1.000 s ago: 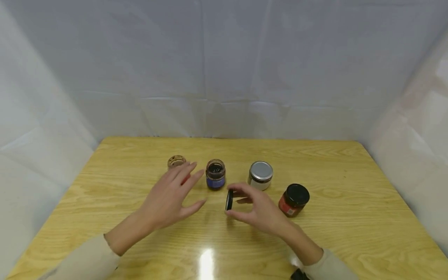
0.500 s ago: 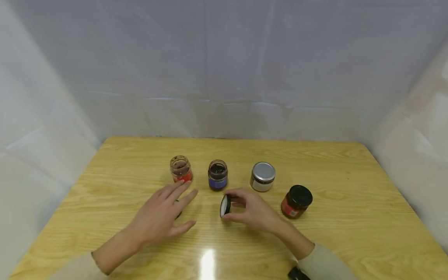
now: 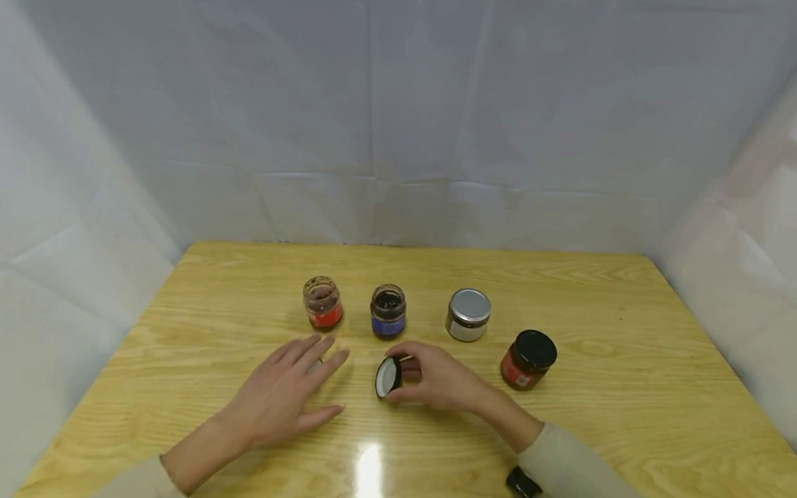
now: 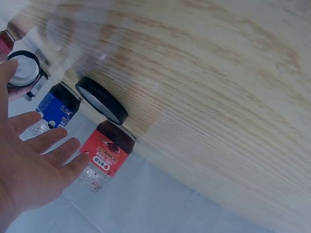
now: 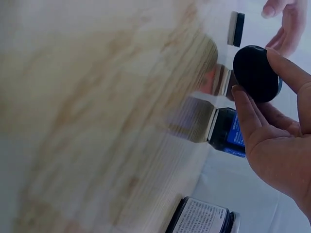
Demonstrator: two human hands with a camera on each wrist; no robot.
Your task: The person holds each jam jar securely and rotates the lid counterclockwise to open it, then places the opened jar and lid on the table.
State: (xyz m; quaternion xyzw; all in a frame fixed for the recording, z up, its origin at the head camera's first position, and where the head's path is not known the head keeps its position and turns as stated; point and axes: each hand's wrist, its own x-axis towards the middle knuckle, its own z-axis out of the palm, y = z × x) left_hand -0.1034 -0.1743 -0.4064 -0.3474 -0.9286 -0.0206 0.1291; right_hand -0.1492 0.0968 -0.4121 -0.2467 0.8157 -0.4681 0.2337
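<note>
My right hand (image 3: 445,380) pinches a black jar lid (image 5: 256,73) by its edge, thumb and fingers on opposite sides. The lid stands nearly on edge close over the table, its white inner face turned left. My left hand (image 3: 274,398) is spread with relaxed fingers and holds nothing. A second black lid (image 4: 102,99) lies on the table under it, mostly hidden by its fingers in the head view. Beyond the hands stand two lidless jars, one with a red label (image 3: 325,317) and one with a blue label (image 3: 388,325), both with dark contents.
A jar with a silver lid (image 3: 470,306) stands right of the blue-labelled one. Nearer, at right, is a red-labelled jar with a black lid (image 3: 535,350). A black object (image 3: 521,482) shows beside my right sleeve. White sheeting (image 3: 423,124) encloses the wooden table (image 3: 623,387).
My left hand has drawn back from the red-labelled jar toward me. My right hand has moved left and slightly nearer, turning the lid so more of its white inside shows.
</note>
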